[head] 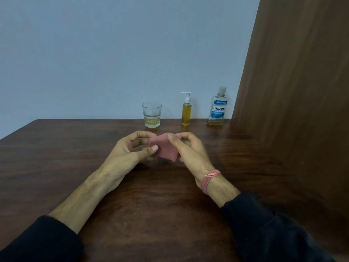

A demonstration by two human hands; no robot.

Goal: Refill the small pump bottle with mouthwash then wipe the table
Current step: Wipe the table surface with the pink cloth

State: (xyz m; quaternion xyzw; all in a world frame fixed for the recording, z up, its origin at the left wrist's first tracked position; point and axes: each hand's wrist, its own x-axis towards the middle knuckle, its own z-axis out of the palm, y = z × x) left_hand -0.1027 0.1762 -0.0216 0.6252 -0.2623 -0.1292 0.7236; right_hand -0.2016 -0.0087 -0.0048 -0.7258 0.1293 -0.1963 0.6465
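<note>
A small folded pink cloth (166,147) is held just above the dark wooden table (75,148), between both hands. My left hand (130,150) pinches its left edge with thumb and fingers. My right hand (186,148) grips its right side. At the back of the table stands the small pump bottle (186,110), capped with a white pump and nearly full of yellow liquid. To its right stands the mouthwash bottle (217,107), cap on, with a little yellow liquid at the bottom.
A clear glass (151,114) with some yellow liquid stands left of the pump bottle. A brown wooden panel (294,91) rises along the table's right side. A pale wall is behind the table. A pink thread band circles my right wrist.
</note>
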